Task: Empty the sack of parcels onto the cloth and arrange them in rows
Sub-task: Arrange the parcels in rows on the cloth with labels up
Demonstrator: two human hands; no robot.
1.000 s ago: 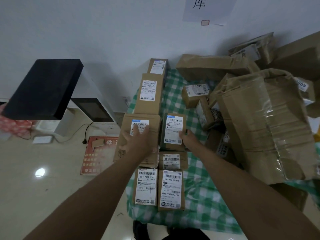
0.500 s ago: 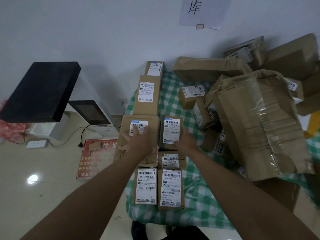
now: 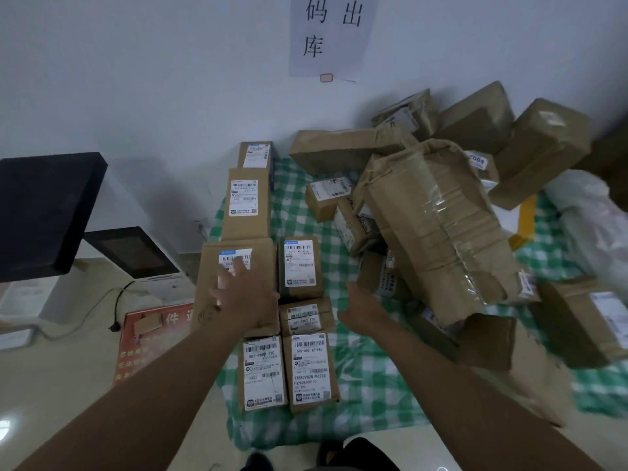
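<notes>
A green-and-white checked cloth [image 3: 356, 379] lies on the floor by the wall. Several brown labelled parcels lie on its left side in two columns. My left hand [image 3: 243, 295] is spread flat over a large brown parcel [image 3: 238, 258] in the left column. My right hand [image 3: 362, 305] hovers open over the cloth, just right of a small labelled parcel [image 3: 299, 266] and apart from it. A loose heap of parcels fills the right half, topped by a big taped brown bundle [image 3: 438, 232].
A black box [image 3: 44, 212] and a white machine with a dark screen [image 3: 132, 256] stand at the left. A red sign [image 3: 149, 338] lies on the floor beside the cloth. White plastic bags [image 3: 588, 219] sit at far right. A paper notice [image 3: 333, 32] hangs on the wall.
My right hand has let go of the small labelled parcel and moved right over the cloth. My left hand has opened out on the large parcel. The view has tilted up and right.
</notes>
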